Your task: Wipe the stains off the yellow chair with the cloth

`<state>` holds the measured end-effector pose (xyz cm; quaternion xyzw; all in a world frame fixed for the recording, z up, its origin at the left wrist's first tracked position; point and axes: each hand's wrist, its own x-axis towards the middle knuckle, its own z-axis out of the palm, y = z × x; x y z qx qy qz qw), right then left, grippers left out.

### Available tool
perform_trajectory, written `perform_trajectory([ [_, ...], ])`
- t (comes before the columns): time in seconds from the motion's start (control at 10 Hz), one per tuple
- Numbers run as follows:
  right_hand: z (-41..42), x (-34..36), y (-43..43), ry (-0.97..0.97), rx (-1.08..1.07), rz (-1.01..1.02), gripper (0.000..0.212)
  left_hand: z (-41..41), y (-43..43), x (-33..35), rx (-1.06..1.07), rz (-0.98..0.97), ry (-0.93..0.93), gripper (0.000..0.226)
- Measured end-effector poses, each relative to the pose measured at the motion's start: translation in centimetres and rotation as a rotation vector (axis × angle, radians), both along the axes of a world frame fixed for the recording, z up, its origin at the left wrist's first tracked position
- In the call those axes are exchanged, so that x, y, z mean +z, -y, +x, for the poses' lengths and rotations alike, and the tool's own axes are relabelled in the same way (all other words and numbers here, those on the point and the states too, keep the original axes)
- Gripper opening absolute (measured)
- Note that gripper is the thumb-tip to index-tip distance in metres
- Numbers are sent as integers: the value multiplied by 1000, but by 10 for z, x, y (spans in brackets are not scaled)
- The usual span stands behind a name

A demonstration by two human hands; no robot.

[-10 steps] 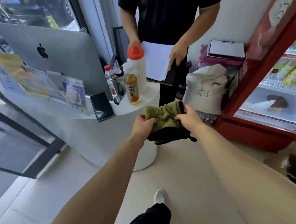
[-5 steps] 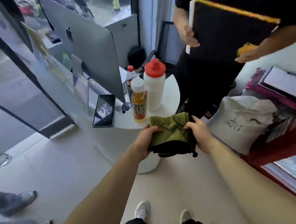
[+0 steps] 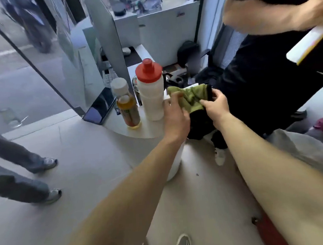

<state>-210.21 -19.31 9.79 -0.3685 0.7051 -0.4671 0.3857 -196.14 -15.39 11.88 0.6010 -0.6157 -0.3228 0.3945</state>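
Both my hands hold a cloth (image 3: 191,98), olive green on top with a black underside hanging below. My left hand (image 3: 175,117) grips its left edge, fingers curled over the green fabric. My right hand (image 3: 216,107) pinches its right side near the black hem. The cloth is held in the air just past the rounded end of a white counter (image 3: 150,131). No yellow chair is in view.
On the counter stand a white bottle with a red cap (image 3: 150,90), a small bottle of amber drink (image 3: 128,107), a dark phone (image 3: 100,107) and a monitor (image 3: 107,36). A person in black (image 3: 264,77) stands close behind the cloth; another person's legs (image 3: 20,170) are at left.
The view has swung left and closer to the counter. My hands still hold the cloth and have shifted on it, now bunching it nearer the white bottle. The person in black has moved right.
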Motion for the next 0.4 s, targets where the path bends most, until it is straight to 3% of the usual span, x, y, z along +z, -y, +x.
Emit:
perform_trajectory([
  [0.1,0,-4,36,-87,72,16,52,-8,15,-14,-29,50,338,31],
  [0.2,4,-9,53,-285,238,84,48,-3,24,-20,-46,182,483,26],
  [0.3,9,-6,47,-600,303,211,49,4,19,-17,-74,245,552,18],
  [0.4,14,6,33,-790,219,258,50,11,12,-10,-130,216,577,15],
])
